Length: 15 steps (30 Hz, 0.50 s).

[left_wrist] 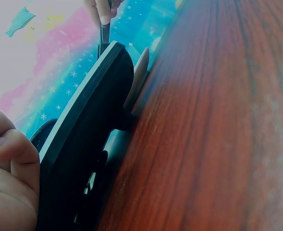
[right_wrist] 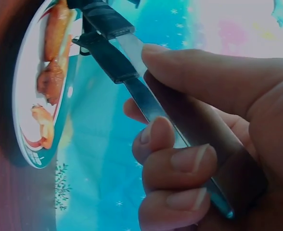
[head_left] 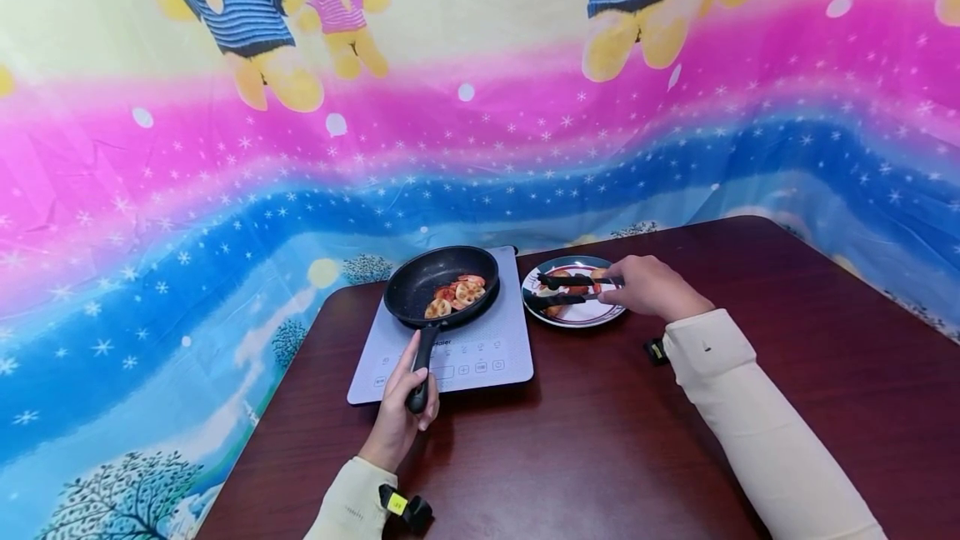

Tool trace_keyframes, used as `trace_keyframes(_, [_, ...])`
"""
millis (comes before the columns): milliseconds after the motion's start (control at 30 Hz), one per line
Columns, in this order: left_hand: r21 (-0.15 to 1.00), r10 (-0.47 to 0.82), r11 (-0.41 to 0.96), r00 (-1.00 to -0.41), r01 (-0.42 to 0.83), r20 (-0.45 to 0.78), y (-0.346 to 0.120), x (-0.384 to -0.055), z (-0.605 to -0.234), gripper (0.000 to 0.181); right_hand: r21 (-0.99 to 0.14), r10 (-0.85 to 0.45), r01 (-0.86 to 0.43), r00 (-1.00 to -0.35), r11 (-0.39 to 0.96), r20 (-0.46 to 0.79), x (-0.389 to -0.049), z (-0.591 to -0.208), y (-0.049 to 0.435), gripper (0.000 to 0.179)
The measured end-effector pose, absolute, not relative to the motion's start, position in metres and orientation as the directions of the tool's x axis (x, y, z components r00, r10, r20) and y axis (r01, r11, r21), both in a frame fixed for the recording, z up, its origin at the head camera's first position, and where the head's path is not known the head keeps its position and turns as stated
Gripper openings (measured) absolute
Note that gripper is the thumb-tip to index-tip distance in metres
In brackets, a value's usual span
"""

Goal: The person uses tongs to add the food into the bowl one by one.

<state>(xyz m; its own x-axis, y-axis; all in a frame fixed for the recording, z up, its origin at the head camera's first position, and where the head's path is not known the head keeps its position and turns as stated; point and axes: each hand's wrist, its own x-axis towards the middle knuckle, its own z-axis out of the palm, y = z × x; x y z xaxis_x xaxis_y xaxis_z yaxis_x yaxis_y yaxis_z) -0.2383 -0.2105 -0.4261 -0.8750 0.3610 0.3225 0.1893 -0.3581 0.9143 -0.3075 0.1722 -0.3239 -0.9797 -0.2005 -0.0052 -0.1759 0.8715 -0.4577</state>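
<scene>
My left hand (head_left: 405,394) grips the black handle of a frying pan (head_left: 408,294) that sits on a white induction cooktop (head_left: 363,382). Browned lotus root slices (head_left: 468,293) and reddish pieces, some like shrimp, lie together toward the pan's right side. Over on the right, my right hand (head_left: 652,286) holds metal tongs (right_wrist: 153,103) with black tips, thumb on one arm and fingers curled round the other. The tong tips are parted over a round plate (head_left: 577,324). Browned pieces of food (right_wrist: 52,82) lie on that plate, partly covered by the tongs in the head view.
Everything stands on a dark reddish wooden table (head_left: 600,440). The plate is just right of the cooktop. Behind the table hangs a colourful curtain (head_left: 465,140) printed with bears and snowflakes. Black straps with small devices (head_left: 405,507) sit at the wrists.
</scene>
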Motion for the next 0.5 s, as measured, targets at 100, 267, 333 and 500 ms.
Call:
trace_keyframes(100, [0.915,0.358,-0.356,-0.877,0.190,0.321,-0.2105,-0.2385,-0.4263,0.065,-0.462,-0.190,-0.161,-0.982,0.872,-0.018,-0.3096,-0.3274,0.1728,0.053])
trace_keyframes(267, [0.915,0.355,-0.355,-0.878,0.190,0.320,-0.2104,-0.2382,-0.4258,0.065,-0.467,-0.181,-0.150,-0.983,0.872,-0.020,-0.3124,-0.3308,0.1733,0.053])
trace_keyframes(333, [0.915,0.355,-0.356,-0.879,0.189,0.319,-0.2102,-0.2380,-0.4254,0.065,-0.471,-0.177,-0.148,-0.984,0.870,-0.017,-0.3137,-0.3318,0.1739,0.053])
trace_keyframes(500, [0.911,0.361,-0.367,-0.873,0.190,0.327,-0.2104,-0.2378,-0.4251,0.064,-0.464,-0.157,-0.148,-0.987,0.873,0.018,-0.3168,-0.3345,0.1759,0.053])
